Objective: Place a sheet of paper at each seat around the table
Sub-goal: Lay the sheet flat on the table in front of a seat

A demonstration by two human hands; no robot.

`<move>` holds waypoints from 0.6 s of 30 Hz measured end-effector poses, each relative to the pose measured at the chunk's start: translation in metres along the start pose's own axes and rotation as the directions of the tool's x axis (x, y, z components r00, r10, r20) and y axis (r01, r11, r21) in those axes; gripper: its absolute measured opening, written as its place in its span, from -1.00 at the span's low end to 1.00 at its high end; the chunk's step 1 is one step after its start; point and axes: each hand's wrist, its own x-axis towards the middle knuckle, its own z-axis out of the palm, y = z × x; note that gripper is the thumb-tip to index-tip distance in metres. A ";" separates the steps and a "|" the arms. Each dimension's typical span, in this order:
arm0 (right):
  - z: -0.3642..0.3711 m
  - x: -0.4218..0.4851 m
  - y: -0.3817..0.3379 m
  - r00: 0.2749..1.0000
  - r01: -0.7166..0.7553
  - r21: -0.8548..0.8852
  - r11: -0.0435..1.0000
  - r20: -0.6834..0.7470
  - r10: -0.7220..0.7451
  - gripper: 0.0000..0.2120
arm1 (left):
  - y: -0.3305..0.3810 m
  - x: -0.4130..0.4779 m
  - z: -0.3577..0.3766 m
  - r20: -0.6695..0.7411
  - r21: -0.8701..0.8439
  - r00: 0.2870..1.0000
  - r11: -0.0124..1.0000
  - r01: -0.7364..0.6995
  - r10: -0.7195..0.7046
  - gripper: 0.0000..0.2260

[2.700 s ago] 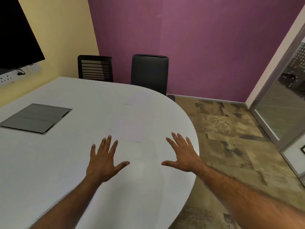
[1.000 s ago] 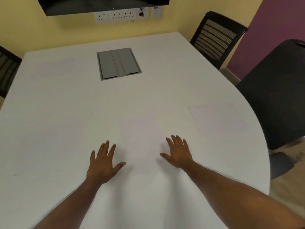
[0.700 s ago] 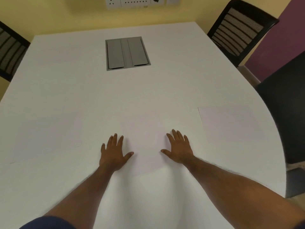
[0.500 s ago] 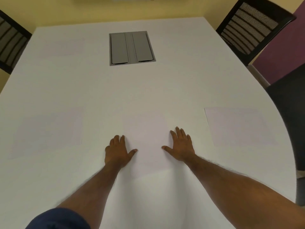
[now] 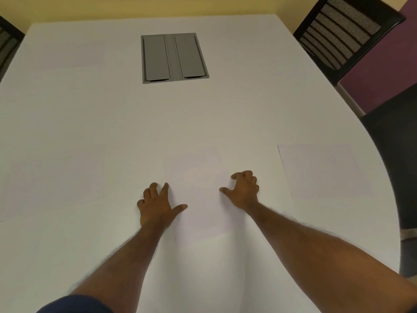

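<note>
white table [image 5: 225,114], yellow wall, mesh chair [image 5: 345,35]; left hand [image 5: 158,206], right hand [image 5: 243,190] pressing middle sheet [image 5: 198,199], fingers curled, gripping nothing.

Bare forearms, bare hands; dark navy sleeve [image 5: 74,304] at left upper arm.
</note>
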 end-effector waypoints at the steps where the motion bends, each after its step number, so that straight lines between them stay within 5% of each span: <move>1: 0.001 0.003 -0.004 0.999 -0.054 0.048 0.997 0.007 0.054 -0.48 | 0.000 0.000 0.001 -0.002 0.001 1.000 1.000 -0.001 0.001 -0.14; 7: 0.001 0.017 -0.015 0.975 -0.222 0.229 0.948 0.035 0.220 -0.66 | -0.003 -0.001 0.004 -0.012 -0.010 1.000 1.000 -0.004 0.004 -0.13; 11: 0.001 0.021 -0.010 0.982 -0.186 0.432 0.883 0.071 0.172 -0.72 | -0.003 -0.001 0.003 -0.018 -0.005 1.000 1.000 -0.019 0.019 -0.13; 18: -0.005 0.018 -0.004 0.988 -0.144 0.529 0.836 0.131 0.087 -0.78 | -0.010 -0.002 0.004 -0.025 -0.058 0.999 0.997 -0.044 0.042 -0.11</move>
